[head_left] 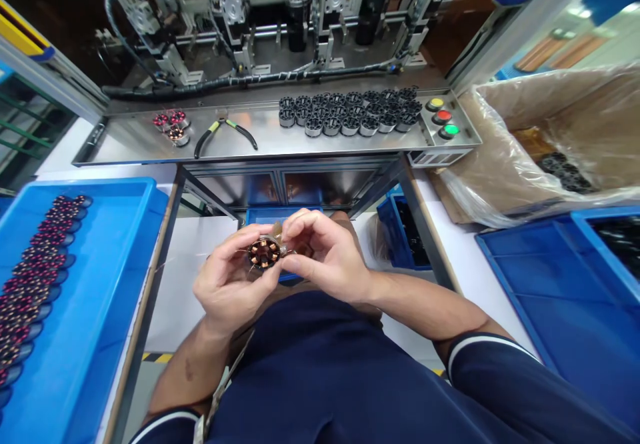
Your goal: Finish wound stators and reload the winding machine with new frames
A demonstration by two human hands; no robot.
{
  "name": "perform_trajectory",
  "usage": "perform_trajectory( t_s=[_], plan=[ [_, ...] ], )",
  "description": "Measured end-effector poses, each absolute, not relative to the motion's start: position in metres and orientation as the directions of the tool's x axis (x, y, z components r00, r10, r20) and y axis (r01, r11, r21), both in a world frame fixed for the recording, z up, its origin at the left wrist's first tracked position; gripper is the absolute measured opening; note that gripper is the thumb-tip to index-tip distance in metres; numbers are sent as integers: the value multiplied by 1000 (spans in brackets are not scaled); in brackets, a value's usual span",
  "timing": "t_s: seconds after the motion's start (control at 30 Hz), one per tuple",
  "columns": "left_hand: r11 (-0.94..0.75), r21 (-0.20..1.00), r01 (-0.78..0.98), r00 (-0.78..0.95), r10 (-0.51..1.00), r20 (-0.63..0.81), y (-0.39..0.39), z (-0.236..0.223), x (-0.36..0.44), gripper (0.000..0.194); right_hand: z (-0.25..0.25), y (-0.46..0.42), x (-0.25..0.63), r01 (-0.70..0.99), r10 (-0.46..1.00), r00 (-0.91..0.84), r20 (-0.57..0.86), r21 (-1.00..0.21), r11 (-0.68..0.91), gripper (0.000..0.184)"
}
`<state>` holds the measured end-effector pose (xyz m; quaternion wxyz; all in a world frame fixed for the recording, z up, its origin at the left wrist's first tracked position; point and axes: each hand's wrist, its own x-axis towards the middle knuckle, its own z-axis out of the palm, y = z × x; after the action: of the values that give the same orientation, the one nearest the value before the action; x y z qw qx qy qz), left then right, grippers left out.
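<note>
My left hand point(231, 283) grips a small round stator point(263, 253) wound with copper coils, held in front of my chest. Fingers of my right hand point(323, 252) pinch at the stator's right side, where thin copper wire ends stick out. Both hands are closed around the part, which faces up toward me.
A steel machine shelf point(150, 143) carries several empty black stator cores point(350, 112), three wound ones point(173, 126), pliers point(225, 133) and three push buttons point(443, 117). A blue tray point(100, 284) at left holds rows of wound stators point(35, 277). Blue bins point(565, 284) and a lined cardboard box point(550, 137) sit at right.
</note>
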<state>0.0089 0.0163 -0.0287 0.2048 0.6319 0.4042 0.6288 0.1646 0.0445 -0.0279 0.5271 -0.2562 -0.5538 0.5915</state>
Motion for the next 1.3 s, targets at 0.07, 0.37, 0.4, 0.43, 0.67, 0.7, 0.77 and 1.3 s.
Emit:
perform_trajectory(
  t_s=[0.07, 0.37, 0.4, 0.43, 0.67, 0.7, 0.77, 1.3],
  plan=[
    [-616, 733, 289, -85, 746, 661, 15, -30, 7, 50, -25, 44, 162, -344, 892, -335, 304, -921, 184, 35],
    [-568, 777, 270, -120, 781, 613, 13, -31, 4, 51, -33, 36, 151, -377, 964, -233, 127, -926, 31, 36],
    [-568, 773, 284, -114, 780, 615, 13, -31, 3, 52, -33, 38, 151, -378, 958, -225, 179, -922, 84, 35],
    [-571, 765, 296, -102, 778, 620, 13, -31, 3, 53, -32, 40, 151, -377, 946, -211, 246, -913, 154, 35],
    [-604, 710, 362, -76, 740, 668, 16, -32, 0, 53, -24, 50, 143, -392, 929, -121, 349, -877, 278, 26],
    [-592, 725, 352, -78, 753, 653, 16, -32, 0, 53, -25, 50, 142, -406, 950, -117, 288, -887, 219, 28],
    [-560, 761, 328, -88, 784, 615, 17, -32, -2, 50, -27, 51, 141, -446, 974, -126, 190, -888, 115, 31],
    [-458, 859, 229, -156, 854, 497, 17, -22, 1, 44, -32, 42, 155, -357, 952, -172, 251, -917, 177, 39]
  ],
)
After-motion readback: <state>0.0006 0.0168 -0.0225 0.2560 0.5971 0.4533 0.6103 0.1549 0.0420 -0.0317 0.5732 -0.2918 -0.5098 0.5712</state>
